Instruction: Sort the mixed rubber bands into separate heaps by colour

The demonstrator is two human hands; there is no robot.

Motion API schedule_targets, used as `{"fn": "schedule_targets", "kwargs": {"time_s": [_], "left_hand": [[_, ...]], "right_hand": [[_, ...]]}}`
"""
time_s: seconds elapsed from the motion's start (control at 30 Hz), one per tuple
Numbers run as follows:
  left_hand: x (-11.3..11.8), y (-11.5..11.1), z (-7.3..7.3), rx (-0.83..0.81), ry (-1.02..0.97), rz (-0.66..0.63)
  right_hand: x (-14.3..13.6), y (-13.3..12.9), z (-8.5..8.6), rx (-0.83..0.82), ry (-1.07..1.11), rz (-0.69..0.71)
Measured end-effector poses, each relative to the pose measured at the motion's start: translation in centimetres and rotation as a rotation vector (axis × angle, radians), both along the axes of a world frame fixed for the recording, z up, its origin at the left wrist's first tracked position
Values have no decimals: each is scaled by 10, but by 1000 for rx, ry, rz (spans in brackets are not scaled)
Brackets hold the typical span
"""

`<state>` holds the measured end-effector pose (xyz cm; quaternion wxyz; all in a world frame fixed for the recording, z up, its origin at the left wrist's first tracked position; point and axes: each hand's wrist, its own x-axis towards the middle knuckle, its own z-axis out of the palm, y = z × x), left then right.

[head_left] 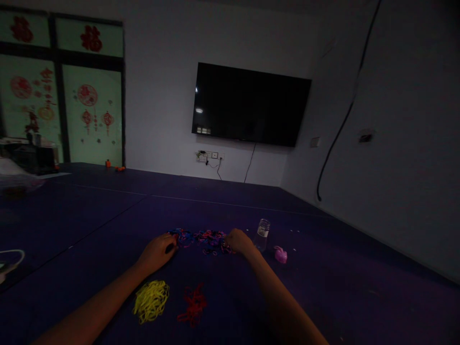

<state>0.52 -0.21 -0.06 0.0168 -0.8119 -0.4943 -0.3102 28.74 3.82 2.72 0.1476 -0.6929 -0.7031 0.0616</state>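
Note:
A loose row of mixed rubber bands (210,237), mostly blue, purple, pink and red, lies on the purple surface between my hands. At its left end is my left hand (159,251), fingers curled, with red loops at the fingertips. My right hand (237,240) reaches into the right end, its fingers bent down and closed among the bands; what they pinch is hidden. Nearer to me lie a yellow pile of rubber bands (151,301), by my left forearm, and a smaller red pile of rubber bands (194,305) to its right.
A clear glass bottle (262,235) stands just right of my right hand, with a pink lump-shaped object (281,255) beyond it. A white cable (16,252) lies at the left edge. Small orange objects (120,168) sit far back, below a wall television (251,104) and decorated door.

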Motion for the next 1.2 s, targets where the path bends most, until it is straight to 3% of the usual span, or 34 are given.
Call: {"fn": "schedule_targets", "kwargs": {"time_s": [0.5, 0.93, 1.2], "left_hand": [[0, -1, 2, -27, -10, -19], [1, -1, 2, -8, -15, -35], [-1, 2, -2, 15, -4, -35]], "right_hand": [[8, 2, 6, 68, 104, 44], [12, 11, -8, 149, 339, 52], [13, 10, -10, 183, 320, 47]]}}
